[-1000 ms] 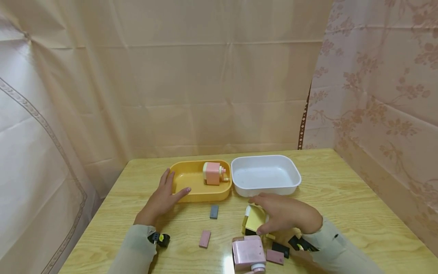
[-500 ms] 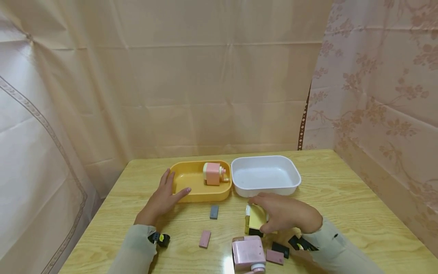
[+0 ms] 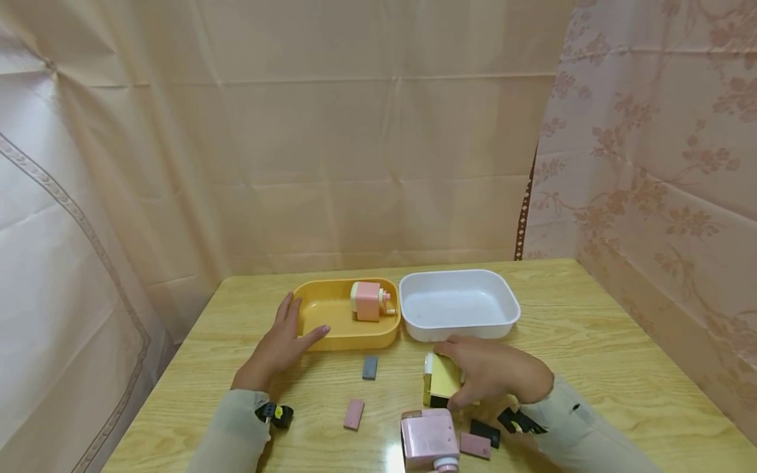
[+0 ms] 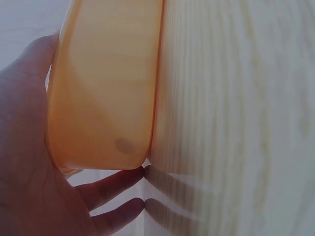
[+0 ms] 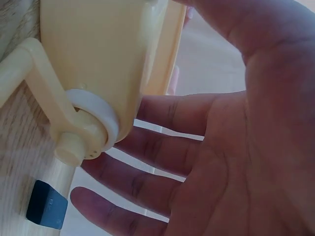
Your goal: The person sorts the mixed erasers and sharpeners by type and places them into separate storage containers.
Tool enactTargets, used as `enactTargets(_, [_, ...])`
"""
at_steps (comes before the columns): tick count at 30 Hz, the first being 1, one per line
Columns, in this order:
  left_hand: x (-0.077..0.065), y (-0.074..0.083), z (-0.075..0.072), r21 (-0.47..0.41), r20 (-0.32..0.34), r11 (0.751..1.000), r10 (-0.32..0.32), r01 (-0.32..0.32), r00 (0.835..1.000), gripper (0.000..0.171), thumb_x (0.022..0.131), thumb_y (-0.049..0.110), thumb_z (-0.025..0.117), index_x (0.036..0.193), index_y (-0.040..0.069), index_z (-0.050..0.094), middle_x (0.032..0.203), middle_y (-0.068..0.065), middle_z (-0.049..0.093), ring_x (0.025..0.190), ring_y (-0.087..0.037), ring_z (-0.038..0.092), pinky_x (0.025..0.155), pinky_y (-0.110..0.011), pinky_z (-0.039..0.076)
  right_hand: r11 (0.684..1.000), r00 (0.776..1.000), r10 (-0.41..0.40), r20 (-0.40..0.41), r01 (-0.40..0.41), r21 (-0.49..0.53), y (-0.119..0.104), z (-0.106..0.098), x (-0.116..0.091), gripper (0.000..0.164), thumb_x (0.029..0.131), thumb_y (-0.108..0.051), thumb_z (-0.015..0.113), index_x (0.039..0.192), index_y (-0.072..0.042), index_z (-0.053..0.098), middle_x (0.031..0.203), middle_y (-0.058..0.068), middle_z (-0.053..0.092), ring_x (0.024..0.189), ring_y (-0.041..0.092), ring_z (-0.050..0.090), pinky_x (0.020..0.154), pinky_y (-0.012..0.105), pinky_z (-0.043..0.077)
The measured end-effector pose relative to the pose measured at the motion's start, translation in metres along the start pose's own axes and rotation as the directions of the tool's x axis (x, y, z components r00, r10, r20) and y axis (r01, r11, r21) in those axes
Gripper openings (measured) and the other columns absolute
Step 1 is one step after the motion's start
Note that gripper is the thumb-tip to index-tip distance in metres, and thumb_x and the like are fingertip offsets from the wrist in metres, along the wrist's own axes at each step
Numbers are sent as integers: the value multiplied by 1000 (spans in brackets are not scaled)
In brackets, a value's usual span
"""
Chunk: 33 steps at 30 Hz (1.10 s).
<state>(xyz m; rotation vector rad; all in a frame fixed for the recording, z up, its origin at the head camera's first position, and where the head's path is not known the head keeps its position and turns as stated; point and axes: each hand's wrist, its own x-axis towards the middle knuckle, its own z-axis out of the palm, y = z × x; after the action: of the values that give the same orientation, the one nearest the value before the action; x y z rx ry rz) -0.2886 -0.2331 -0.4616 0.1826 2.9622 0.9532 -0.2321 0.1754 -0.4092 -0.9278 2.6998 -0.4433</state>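
A yellow crank pencil sharpener (image 3: 445, 380) stands on the table under my right hand (image 3: 497, 371), whose thumb and fingers hold it at opposite sides. Its crank and white collar (image 5: 93, 105) show close up in the right wrist view. My left hand (image 3: 280, 345) rests at the left end of the yellow tray (image 3: 349, 341), thumb over the near rim and fingers spread along the outer end. Inside that tray lies a pink pencil sharpener (image 3: 368, 301). Close in front of the yellow sharpener is a metallic pink pencil sharpener (image 3: 428, 437).
A white tray (image 3: 461, 332) stands beside the yellow one. Small flat blocks lie about: a grey one (image 3: 369, 368), a pink one (image 3: 354, 414), another pink one (image 3: 476, 445) and a black one (image 3: 485, 433). A curtain (image 3: 367, 164) hangs behind the table.
The yellow sharpener has turned slightly and shifted a little right in my right hand's hold, mostly in the first half second. My left hand has kept its place on the tray.
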Motion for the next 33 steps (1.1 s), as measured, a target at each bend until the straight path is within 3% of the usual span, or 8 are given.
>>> enactTargets(7, [0,-1,0,-16,-6,1000,-20,20,1000,126,84,88,51,167,11,-4,173,-15,-11,152,-50,28,116,-68,31,1000,1000,-7,1,7,-6,3,2,2,87,67,-45,92,140,-11,60,112,-9,61,89,8,54,76,27,47])
enactTargets(14, [1,-1,2,-6,-6,1000,-20,20,1000,128,84,88,51,166,8,-5,172,-19,3,148,-46,36,116,-64,35,1000,1000,-8,15,8,5,4,1,3,83,67,-46,92,138,-15,61,107,-13,61,89,8,55,76,28,47])
enactTargets(22, [0,3,0,47,-5,998,-32,32,999,132,81,90,52,166,8,-6,174,-14,-12,152,-48,29,115,-66,35,1000,1000,-13,17,13,-8,4,2,4,83,68,-48,92,138,-16,61,109,-14,62,89,8,55,76,28,47])
enactTargets(33, [-2,4,-1,97,-13,995,-14,16,1000,135,77,91,56,167,11,-5,175,-13,-8,152,-48,31,114,-66,37,999,1000,-28,-10,28,-39,2,3,4,84,69,-48,90,139,-12,61,112,-10,63,90,8,55,75,28,47])
